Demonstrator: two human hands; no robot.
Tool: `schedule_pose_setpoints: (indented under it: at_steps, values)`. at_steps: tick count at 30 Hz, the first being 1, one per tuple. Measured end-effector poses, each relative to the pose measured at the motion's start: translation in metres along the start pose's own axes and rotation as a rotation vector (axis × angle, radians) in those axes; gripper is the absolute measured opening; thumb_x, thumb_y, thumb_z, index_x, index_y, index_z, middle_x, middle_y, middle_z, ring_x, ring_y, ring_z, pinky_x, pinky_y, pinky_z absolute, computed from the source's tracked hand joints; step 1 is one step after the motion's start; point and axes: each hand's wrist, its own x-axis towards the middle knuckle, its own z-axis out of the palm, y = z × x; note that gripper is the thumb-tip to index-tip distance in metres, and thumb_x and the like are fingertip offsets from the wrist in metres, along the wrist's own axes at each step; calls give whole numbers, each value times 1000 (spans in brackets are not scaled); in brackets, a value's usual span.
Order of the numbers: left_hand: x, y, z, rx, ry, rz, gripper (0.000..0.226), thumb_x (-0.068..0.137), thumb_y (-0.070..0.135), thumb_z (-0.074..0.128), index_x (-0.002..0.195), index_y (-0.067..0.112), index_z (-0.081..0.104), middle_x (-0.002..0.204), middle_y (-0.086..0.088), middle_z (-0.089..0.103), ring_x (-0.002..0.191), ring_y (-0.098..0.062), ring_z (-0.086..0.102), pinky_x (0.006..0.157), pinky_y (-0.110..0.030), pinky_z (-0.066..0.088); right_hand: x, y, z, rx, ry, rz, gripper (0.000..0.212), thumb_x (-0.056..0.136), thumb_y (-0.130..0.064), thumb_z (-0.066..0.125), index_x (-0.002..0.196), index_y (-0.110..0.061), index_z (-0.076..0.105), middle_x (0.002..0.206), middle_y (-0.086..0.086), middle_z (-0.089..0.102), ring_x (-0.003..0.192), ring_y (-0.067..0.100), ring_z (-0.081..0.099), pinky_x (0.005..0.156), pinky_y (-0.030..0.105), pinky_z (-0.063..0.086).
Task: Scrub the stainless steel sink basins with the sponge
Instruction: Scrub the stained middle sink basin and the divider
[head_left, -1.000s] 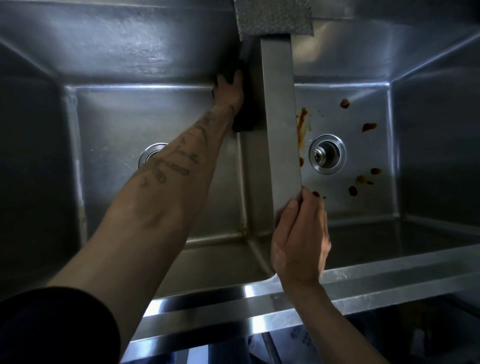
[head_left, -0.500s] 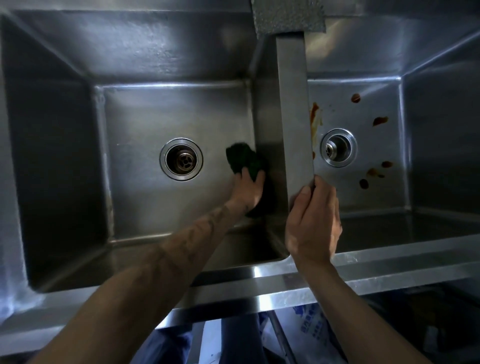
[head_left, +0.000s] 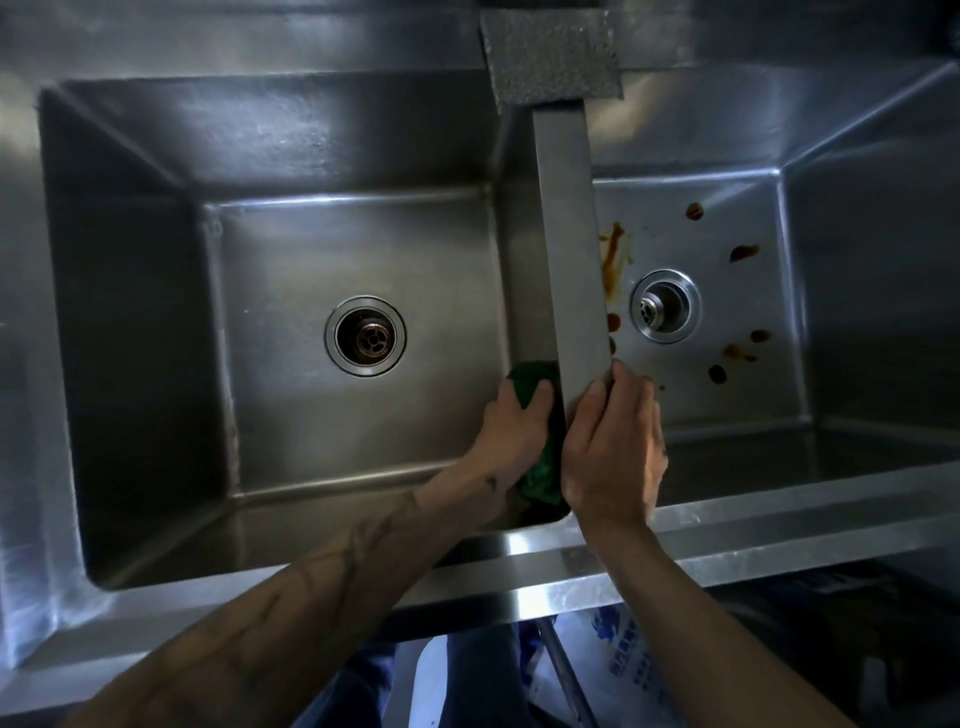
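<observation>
A double stainless steel sink fills the view. In the left basin (head_left: 311, 249), my left hand (head_left: 511, 426) grips a dark green sponge (head_left: 543, 467) and presses it against the basin's right wall, near the front corner. My right hand (head_left: 613, 447) rests on the front end of the divider (head_left: 569, 249) between the basins, fingers curled over its edge. The right basin (head_left: 727, 395) has several brown-orange stains on its floor around the drain (head_left: 665, 306).
The left drain (head_left: 366, 336) sits mid-floor of the left basin. A grey textured block (head_left: 550, 52) lies at the divider's far end. The sink's front rim (head_left: 519, 571) runs below my hands; a printed white bag (head_left: 628, 670) shows underneath it.
My left hand has drawn the sponge along the divider wall from the far end toward the front corner. My right hand has stayed on the divider's front end.
</observation>
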Motion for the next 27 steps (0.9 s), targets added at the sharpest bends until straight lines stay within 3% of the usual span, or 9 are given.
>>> schedule_pose_setpoints:
  at_steps: [5,9,12,15,21,27]
  values:
    - [28,73,-15,35,159,57,54,111,49,42,153,13,41,147,-16,58,129,-37,61,111,-48,51,-1,0,-3,17,-8,-22,26,108,-28,39,125,-14,53,102,4,59,87,17,57,71,41,53]
    - [69,145,-38,-9,250,200,48,112,40,45,149,9,50,144,-19,61,131,-37,60,114,-50,49,-1,1,-2,36,-9,-15,27,107,-28,40,126,-13,54,101,4,61,87,17,59,71,42,55]
    - [81,176,-46,-21,301,249,53,112,40,45,156,11,40,150,-16,56,135,-33,57,116,-45,47,-1,3,-2,61,-22,-16,25,108,-23,45,125,-10,57,100,5,63,86,17,61,73,44,58]
    - [65,170,-43,-6,316,292,48,112,39,46,152,13,45,144,-11,61,124,-28,61,106,-38,51,0,3,-2,73,-35,-13,24,107,-24,46,124,-11,57,98,3,62,87,16,60,76,42,56]
    - [17,134,-26,20,355,314,35,111,37,49,132,10,57,124,-14,70,112,-31,68,101,-46,56,-2,6,-4,81,-55,-39,25,109,-28,42,126,-15,54,100,-2,59,84,10,55,75,38,55]
    - [-36,125,1,92,515,375,27,109,37,54,115,11,59,107,-14,68,95,-27,65,81,-40,55,5,12,-15,333,-193,63,33,108,-34,44,136,-19,53,125,1,58,107,15,57,90,46,54]
